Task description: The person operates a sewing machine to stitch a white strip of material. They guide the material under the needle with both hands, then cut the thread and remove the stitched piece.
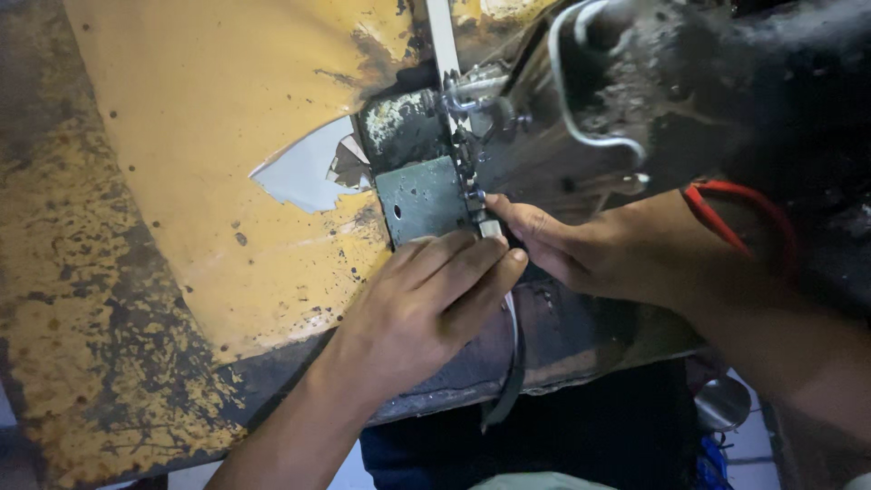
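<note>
We see the left hand (426, 304) lying flat, fingers together and nearly straight, pressing on the dark strip (510, 363) at the metal plate (420, 198) of the sewing machine (562, 136). The right hand (544, 240) pinches a small pale piece (491, 228) between thumb and fingertips just under the needle area. The strip runs off the near edge of the worn yellow tabletop (181, 181).

We see our left hand (426, 304) and right hand (544, 240) bare, forearms unsleeved, with a thin red band (739, 204) looped around our right wrist
</note>
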